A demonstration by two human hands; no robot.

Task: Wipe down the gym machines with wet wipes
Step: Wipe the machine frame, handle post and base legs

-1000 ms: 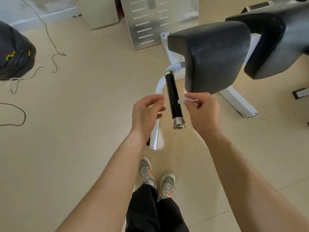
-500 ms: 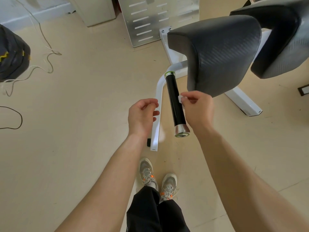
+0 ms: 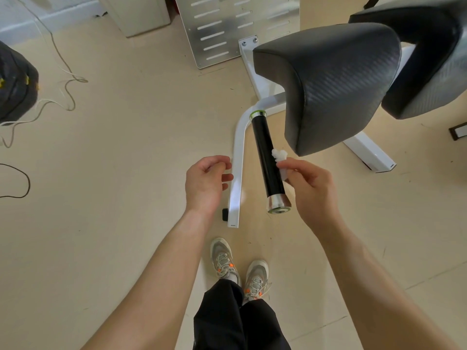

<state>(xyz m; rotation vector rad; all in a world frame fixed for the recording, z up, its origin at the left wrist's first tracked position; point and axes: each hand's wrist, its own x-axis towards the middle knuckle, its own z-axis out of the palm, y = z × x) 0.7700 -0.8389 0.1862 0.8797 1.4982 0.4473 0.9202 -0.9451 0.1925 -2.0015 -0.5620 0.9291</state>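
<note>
A black handle grip (image 3: 267,157) with a green ring at its top and a metal end cap sticks out toward me from the white machine frame (image 3: 237,160). My right hand (image 3: 310,188) pinches a crumpled white wet wipe (image 3: 280,155) against the grip's right side, about halfway along it. My left hand (image 3: 206,183) hovers just left of the white frame tube, fingers loosely curled, holding nothing. The black padded seat (image 3: 333,82) of the machine rises to the right of the handle.
A second black pad (image 3: 429,59) sits at the far right. A slotted metal plate (image 3: 227,29) stands at the back. A dark bag (image 3: 15,87) and loose cables (image 3: 63,79) lie on the floor at left. My shoes (image 3: 237,269) are below the handle.
My left hand has let go of the wipe and drawn back to the left of the frame tube. My right hand now bunches the wipe alone against the grip.
</note>
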